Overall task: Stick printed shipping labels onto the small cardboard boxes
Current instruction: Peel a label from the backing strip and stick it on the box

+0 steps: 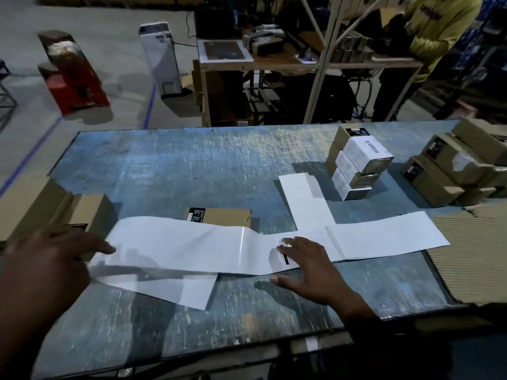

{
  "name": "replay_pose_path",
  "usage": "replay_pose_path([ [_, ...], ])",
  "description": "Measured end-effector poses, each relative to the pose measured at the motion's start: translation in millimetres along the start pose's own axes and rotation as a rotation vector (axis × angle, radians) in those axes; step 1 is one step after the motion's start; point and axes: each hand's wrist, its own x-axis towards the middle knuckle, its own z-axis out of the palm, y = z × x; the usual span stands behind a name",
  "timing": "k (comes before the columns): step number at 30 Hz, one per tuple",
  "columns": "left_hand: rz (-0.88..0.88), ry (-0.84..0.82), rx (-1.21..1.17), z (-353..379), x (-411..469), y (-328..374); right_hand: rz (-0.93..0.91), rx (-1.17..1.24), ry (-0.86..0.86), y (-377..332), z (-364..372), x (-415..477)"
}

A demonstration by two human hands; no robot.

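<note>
A long white strip of label paper (192, 248) lies across the worn blue table (170, 171). My left hand (52, 256) touches the strip's left end with its fingers stretched out. My right hand (307, 267) lies flat on the strip near its middle, fingers spread, beside a dark printed mark. A small cardboard box (222, 216) sits just behind the strip. To the right, a stack of three labelled boxes (356, 163) stands on the table. Another white sheet (304, 198) lies in front of that stack.
Plain cardboard boxes (455, 165) are piled at the far right, above a corrugated cardboard sheet (472, 256). More boxes (55, 207) sit at the left edge. Behind the table stand a wooden desk (274, 61) with a printer and a person in a yellow top (436, 31).
</note>
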Motion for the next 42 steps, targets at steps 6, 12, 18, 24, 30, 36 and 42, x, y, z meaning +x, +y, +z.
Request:
replay_pose_path([
  [6,0.253,-0.134,-0.18,91,9,157,-0.099,0.033,0.03,-35,16,4],
  [12,0.165,-0.35,-0.021,174,-36,157,-0.12,0.11,0.02,-50,29,-4],
  [18,-0.093,-0.292,-0.064,161,-54,126,0.092,0.226,0.068,-57,36,5],
  [24,-0.131,-0.321,-0.097,180,-24,161,0.073,0.113,-0.128,-69,23,24],
  [30,-0.198,-0.375,0.007,184,-8,176,0.108,0.178,-0.072,-67,29,23],
  [36,-0.299,-0.453,-0.19,182,12,180,0.135,0.323,0.057,-66,34,15],
  [42,-0.478,-0.543,-0.689,180,27,172,0.288,0.498,0.193,-75,21,14],
])
